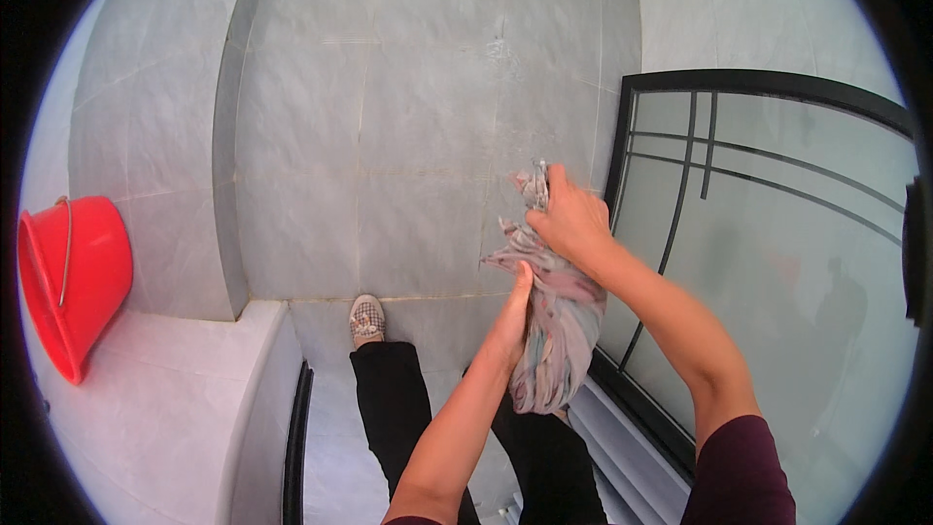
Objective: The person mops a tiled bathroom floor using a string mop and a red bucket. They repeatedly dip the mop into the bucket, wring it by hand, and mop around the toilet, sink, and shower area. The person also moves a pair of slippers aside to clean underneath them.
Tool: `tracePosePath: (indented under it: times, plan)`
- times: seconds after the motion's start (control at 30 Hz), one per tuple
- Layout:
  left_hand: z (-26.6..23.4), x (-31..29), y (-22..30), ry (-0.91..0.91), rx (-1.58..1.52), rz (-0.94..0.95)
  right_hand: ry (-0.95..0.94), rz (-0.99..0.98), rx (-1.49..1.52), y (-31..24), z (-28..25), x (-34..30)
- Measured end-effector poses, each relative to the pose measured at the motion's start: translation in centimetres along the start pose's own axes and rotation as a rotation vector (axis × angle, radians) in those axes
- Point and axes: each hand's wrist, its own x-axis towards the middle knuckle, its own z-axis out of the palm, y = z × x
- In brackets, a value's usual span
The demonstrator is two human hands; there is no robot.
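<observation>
Both my hands grip one bunched, twisted cloth point(564, 331), patterned in pale grey, pink and bluish tones. My left hand point(517, 316) is closed round its middle with the thumb pointing up along it; most of those fingers are hidden behind the fabric. Farther out, my right hand point(573, 214) clenches the cloth near its far end, and a crumpled tip pokes out past the fist. Folded lengths hang down toward my right leg.
A red bucket point(102, 253) with a wire handle stands on a light ledge point(185, 360) at the left. On the right is a black-framed frosted glass door point(758, 262). Grey floor tiles point(418, 117) stretch ahead of my checked shoe point(366, 316).
</observation>
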Motion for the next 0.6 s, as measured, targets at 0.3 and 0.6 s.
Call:
tracePosePath:
  times: [0.3,0.6]
  plan:
    - [-3.7,-0.4,-1.6,0.036,0.195,-0.161,-0.666,0.003,1.870,11.7,-0.5,-0.1]
    - [-3.9,-1.0,-2.3,0.278,-0.014,-0.277,-0.914,-0.085,2.399,3.1,12.0,-3.9]
